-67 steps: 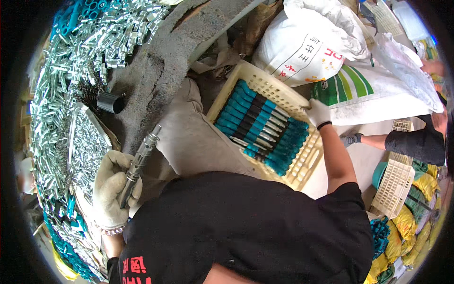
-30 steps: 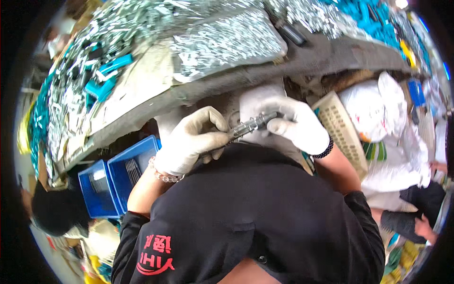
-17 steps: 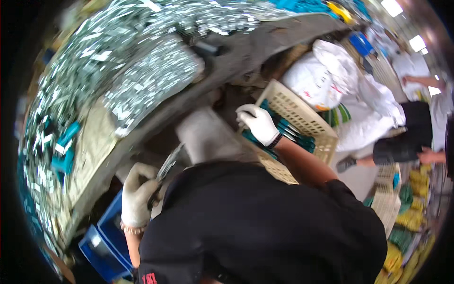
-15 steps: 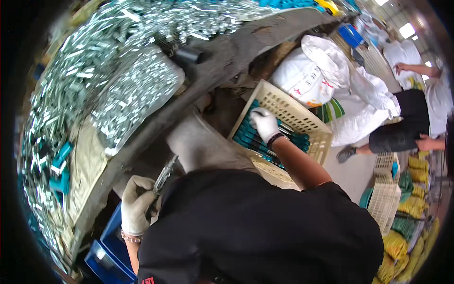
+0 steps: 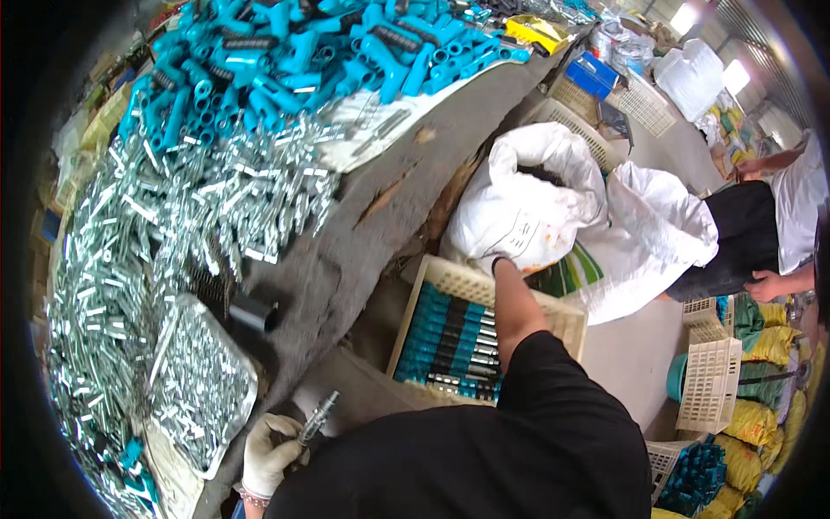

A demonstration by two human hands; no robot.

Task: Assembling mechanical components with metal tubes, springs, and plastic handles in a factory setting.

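Note:
My left hand [image 5: 266, 457], in a pale work glove, is closed around a short ridged metal rod [image 5: 320, 417], which points up and to the right. My right forearm [image 5: 520, 310] reaches across the cream plastic crate [image 5: 560, 322] to the near side of a white woven sack [image 5: 501, 216]. Past the dark wristband, the gloved right hand blends into the white sack, so its fingers cannot be made out. Inside the crate lie rows of teal-and-black handled tools [image 5: 450, 333] with metal shafts.
On the bench at left are heaped metal parts [image 5: 95, 320], a tray of small metal pieces [image 5: 201, 381], a dark cylinder [image 5: 253, 313] and a pile of teal handles [image 5: 285, 65]. Another person [image 5: 752, 216] stands at right, near stacked crates [image 5: 709, 381] and yellow sacks [image 5: 752, 419].
My right hand has left the handled tools in the crate and moved out to the white sack. The left hand still holds the metal rod. The view has shifted, showing more teal handles.

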